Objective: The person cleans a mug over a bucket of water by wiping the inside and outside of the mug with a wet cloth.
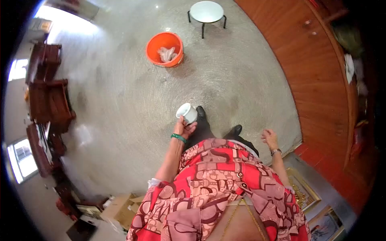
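Note:
My left hand (185, 129), below a green bangle on the wrist, is closed around a small white cup (193, 115). The cup is tilted, with its mouth facing up and to the left; what is inside does not show clearly. Beneath it are a black shoe (201, 114) and the grey floor. Out at my right side hangs my right hand (270, 139), loosely bent with the fingers apart and nothing in it. A watch or bracelet (276, 152) circles that wrist.
An orange bucket (151, 50) with a crumpled plastic bag (167, 54) in it stands ahead. Beyond it is a round white stool (206, 12) with black legs. A wooden counter (289, 48) curves along the right; dark wooden chairs (50, 100) line the left. Cardboard boxes (120, 209) lie behind left.

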`<action>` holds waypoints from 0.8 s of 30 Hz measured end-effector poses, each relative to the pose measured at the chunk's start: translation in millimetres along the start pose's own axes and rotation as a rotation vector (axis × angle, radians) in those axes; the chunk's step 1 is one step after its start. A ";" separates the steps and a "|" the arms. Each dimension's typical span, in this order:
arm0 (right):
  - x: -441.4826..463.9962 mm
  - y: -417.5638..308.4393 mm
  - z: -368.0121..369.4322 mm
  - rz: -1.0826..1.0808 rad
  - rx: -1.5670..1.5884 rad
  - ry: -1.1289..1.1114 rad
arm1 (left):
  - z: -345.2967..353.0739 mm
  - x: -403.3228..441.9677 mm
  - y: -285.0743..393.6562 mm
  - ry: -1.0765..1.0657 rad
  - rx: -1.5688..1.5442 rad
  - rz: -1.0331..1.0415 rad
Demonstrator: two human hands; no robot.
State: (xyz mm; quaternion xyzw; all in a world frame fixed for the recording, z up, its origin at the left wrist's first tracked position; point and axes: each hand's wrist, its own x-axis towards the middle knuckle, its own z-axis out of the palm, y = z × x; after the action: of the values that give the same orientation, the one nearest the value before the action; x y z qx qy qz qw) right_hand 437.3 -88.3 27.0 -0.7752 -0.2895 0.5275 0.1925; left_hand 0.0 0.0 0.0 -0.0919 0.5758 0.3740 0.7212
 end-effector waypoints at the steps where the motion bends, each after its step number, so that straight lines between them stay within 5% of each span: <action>1: -8.4 -5.0 -32.5 0.101 0.011 0.074 | 12.3 -22.9 -16.7 -0.102 0.116 0.238; 2: -13.8 -9.2 -61.5 0.196 0.028 0.153 | -2.2 -21.8 31.7 -0.135 0.075 0.299; 3: 36.7 -70.9 63.6 0.122 0.090 0.084 | -14.4 -26.3 81.6 -0.172 0.032 0.357; 4: 57.6 -71.4 59.2 0.166 0.079 0.085 | -28.5 -25.3 130.5 -0.211 -0.012 0.415; 11: 45.9 -145.9 121.0 0.255 -0.056 0.055 | -46.1 9.1 199.6 -0.156 -0.092 0.498; 19: 173.2 -228.2 179.9 0.286 -0.137 -0.018 | 1.6 58.7 312.5 -0.125 -0.404 0.233; 22: 262.4 -282.6 212.6 0.213 -0.361 -0.090 | 25.7 66.7 363.4 -0.016 -0.482 -0.028; 24: 312.8 -334.1 253.3 0.076 -0.144 0.016 | 27.7 97.7 389.3 -0.037 -0.421 -0.045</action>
State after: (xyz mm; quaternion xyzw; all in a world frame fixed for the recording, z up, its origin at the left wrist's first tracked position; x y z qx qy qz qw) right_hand 206.1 367.1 -85.8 -0.8015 -0.2958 0.5061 0.1184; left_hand -224.5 331.8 37.0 -0.2466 0.4695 0.4716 0.7045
